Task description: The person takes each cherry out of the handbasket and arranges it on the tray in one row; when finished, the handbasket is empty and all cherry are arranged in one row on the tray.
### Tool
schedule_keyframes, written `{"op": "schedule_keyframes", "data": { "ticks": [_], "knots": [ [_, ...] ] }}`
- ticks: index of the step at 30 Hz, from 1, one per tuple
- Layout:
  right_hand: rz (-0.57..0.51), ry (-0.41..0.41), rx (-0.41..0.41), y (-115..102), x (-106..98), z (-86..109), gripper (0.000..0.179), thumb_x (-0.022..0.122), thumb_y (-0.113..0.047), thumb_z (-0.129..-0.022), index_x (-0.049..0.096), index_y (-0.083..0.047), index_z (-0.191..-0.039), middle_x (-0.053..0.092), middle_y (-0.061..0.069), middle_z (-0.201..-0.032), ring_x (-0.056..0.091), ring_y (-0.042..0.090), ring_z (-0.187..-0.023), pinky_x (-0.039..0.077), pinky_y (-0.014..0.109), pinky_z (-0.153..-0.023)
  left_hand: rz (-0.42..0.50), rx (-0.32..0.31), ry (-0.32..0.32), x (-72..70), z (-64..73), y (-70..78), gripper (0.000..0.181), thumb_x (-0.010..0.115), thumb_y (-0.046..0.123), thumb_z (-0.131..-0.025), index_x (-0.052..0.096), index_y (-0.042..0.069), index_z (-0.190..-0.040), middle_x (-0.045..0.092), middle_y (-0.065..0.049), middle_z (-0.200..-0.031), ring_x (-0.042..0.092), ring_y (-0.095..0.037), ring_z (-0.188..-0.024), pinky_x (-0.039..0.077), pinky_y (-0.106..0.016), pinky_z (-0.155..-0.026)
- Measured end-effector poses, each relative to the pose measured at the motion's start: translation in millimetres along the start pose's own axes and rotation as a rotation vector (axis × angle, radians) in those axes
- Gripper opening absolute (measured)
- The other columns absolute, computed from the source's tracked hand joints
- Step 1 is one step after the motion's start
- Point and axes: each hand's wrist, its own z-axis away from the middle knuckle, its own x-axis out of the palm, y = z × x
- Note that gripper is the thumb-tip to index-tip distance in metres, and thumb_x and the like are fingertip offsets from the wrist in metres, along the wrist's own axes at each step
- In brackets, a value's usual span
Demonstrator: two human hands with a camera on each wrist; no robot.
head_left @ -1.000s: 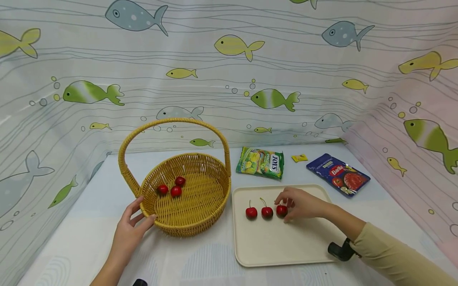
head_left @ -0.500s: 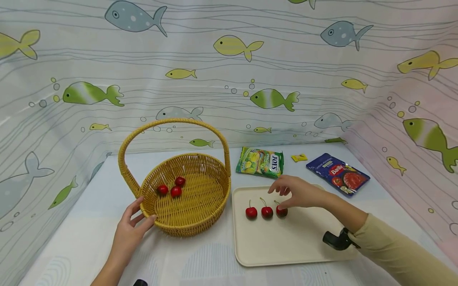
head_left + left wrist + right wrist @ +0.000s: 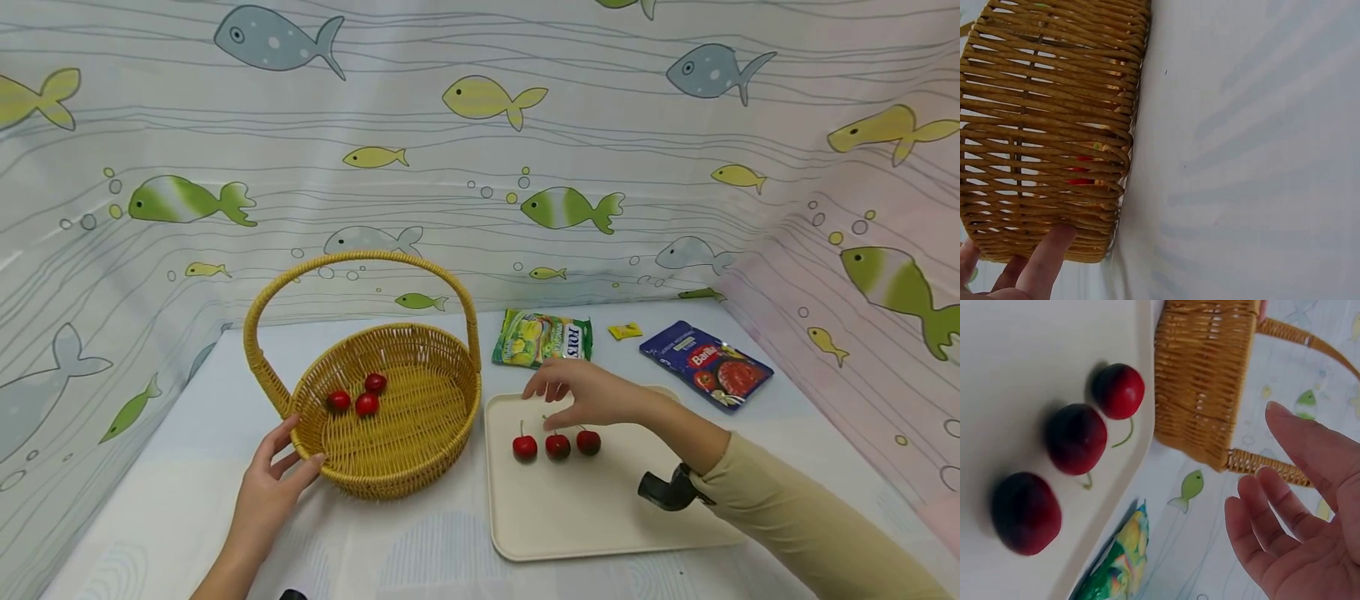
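Observation:
A golden wicker basket [image 3: 408,429] with a tall arched handle stands at the left, holding three red cherries [image 3: 367,405]. My left hand [image 3: 262,492] rests spread against its near left side, thumb and fingers at the rim; a finger touches the woven wall [image 3: 1029,150] in the left wrist view. On the cream tray [image 3: 577,521], three dark red cherries with stems sit in a row: left cherry [image 3: 524,449], middle cherry [image 3: 557,447] and right cherry [image 3: 588,442]. My right hand [image 3: 596,396] hovers above the middle one, fingers loosely bent and holding nothing [image 3: 1297,525].
Behind the tray lie a green Fox's packet [image 3: 536,337], a small yellow wrapped sweet [image 3: 625,331] and a blue Barilla pouch [image 3: 707,364]. A fish-printed curtain [image 3: 480,133] surrounds the back and sides of the white table [image 3: 420,542].
My right hand has lifted off the right cherry and moved left over the middle one. That cherry stays on the tray. My left hand has kept its place at the basket.

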Motion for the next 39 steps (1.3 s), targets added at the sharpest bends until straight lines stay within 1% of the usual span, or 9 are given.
{"op": "schedule_keyframes", "data": {
  "ticks": [4, 9, 16, 23, 25, 29, 31, 36, 39],
  "knots": [
    [0.008, -0.005, -0.009, -8.6, 1.8, -8.9, 0.033, 0.077, -0.016, -0.077, 0.064, -0.015, -0.108, 0.056, -0.005, -0.101, 0.055, 0.012, -0.090, 0.050, 0.029, -0.080, -0.003, -0.006, 0.001, 0.4, -0.2, 0.3, 0.071, 0.060, 0.018, -0.092, 0.018, 0.011, -0.149, 0.023, -0.022, -0.144, 0.036, -0.039, -0.124, 0.044, -0.012, -0.072],
    [-0.006, -0.017, -0.040, -17.1, 3.8, -21.1, 0.033, 0.077, -0.016, -0.078, 0.064, -0.014, -0.108, 0.056, -0.004, -0.103, 0.056, 0.013, -0.092, 0.049, 0.028, -0.081, -0.008, -0.011, -0.001, 1.1, -1.0, -0.1, 0.072, 0.060, 0.019, -0.092, 0.018, 0.012, -0.149, 0.023, -0.022, -0.143, 0.036, -0.039, -0.124, 0.044, -0.012, -0.072],
    [0.015, -0.033, -0.059, -25.3, 7.9, -38.5, 0.034, 0.076, -0.013, -0.078, 0.064, -0.012, -0.110, 0.055, -0.004, -0.101, 0.056, 0.014, -0.091, 0.050, 0.034, -0.081, -0.012, -0.006, -0.003, 1.6, -2.2, -0.1, 0.072, 0.060, 0.019, -0.092, 0.018, 0.011, -0.149, 0.023, -0.023, -0.143, 0.036, -0.039, -0.124, 0.044, -0.013, -0.072],
    [0.005, -0.061, -0.122, -32.8, 12.6, -58.9, 0.034, 0.075, -0.009, -0.079, 0.063, -0.008, -0.111, 0.057, 0.003, -0.105, 0.057, 0.024, -0.093, 0.049, 0.029, -0.080, -0.019, -0.013, 0.000, 1.5, -2.5, 0.7, 0.072, 0.060, 0.020, -0.092, 0.017, 0.012, -0.149, 0.022, -0.023, -0.144, 0.036, -0.039, -0.124, 0.045, -0.013, -0.072],
    [0.016, -0.069, -0.143, -35.5, 14.3, -64.4, 0.034, 0.075, -0.008, -0.079, 0.063, -0.009, -0.111, 0.056, 0.001, -0.104, 0.056, 0.023, -0.092, 0.050, 0.029, -0.080, -0.018, -0.011, -0.003, 1.5, -2.5, 0.5, 0.072, 0.060, 0.020, -0.092, 0.017, 0.011, -0.149, 0.022, -0.023, -0.144, 0.035, -0.040, -0.124, 0.045, -0.013, -0.072],
    [0.055, -0.081, -0.156, -43.1, 17.0, -74.7, 0.034, 0.075, -0.008, -0.078, 0.063, -0.009, -0.110, 0.054, -0.003, -0.097, 0.051, 0.016, -0.087, 0.049, 0.026, -0.077, -0.013, -0.011, -0.009, 1.5, -2.4, 0.1, 0.072, 0.060, 0.020, -0.092, 0.017, 0.011, -0.149, 0.022, -0.023, -0.144, 0.035, -0.039, -0.124, 0.044, -0.012, -0.071],
    [0.067, -0.091, -0.160, -47.2, 18.1, -81.0, 0.033, 0.075, -0.008, -0.078, 0.063, -0.010, -0.109, 0.053, -0.003, -0.094, 0.050, 0.016, -0.085, 0.048, 0.026, -0.076, -0.013, -0.014, -0.010, 1.2, -2.2, -0.1, 0.073, 0.060, 0.020, -0.092, 0.017, 0.011, -0.149, 0.021, -0.023, -0.144, 0.035, -0.039, -0.124, 0.044, -0.011, -0.071],
    [0.051, -0.130, -0.164, -53.5, 21.8, -101.0, 0.033, 0.074, -0.009, -0.079, 0.063, -0.010, -0.110, 0.054, -0.002, -0.097, 0.053, 0.021, -0.091, 0.046, 0.027, -0.077, -0.025, -0.033, -0.005, -0.3, -1.7, -0.8, 0.074, 0.061, 0.021, -0.092, 0.016, 0.011, -0.150, 0.021, -0.023, -0.144, 0.035, -0.039, -0.125, 0.044, -0.011, -0.070],
    [0.022, -0.147, -0.166, -54.1, 24.6, -114.1, 0.034, 0.074, -0.007, -0.079, 0.062, -0.009, -0.112, 0.055, 0.000, -0.101, 0.054, 0.021, -0.095, 0.046, 0.026, -0.081, -0.034, -0.038, -0.003, -0.7, -2.0, -1.0, 0.074, 0.061, 0.022, -0.092, 0.015, 0.012, -0.150, 0.022, -0.023, -0.144, 0.035, -0.039, -0.125, 0.044, -0.011, -0.070]
  ]
}}
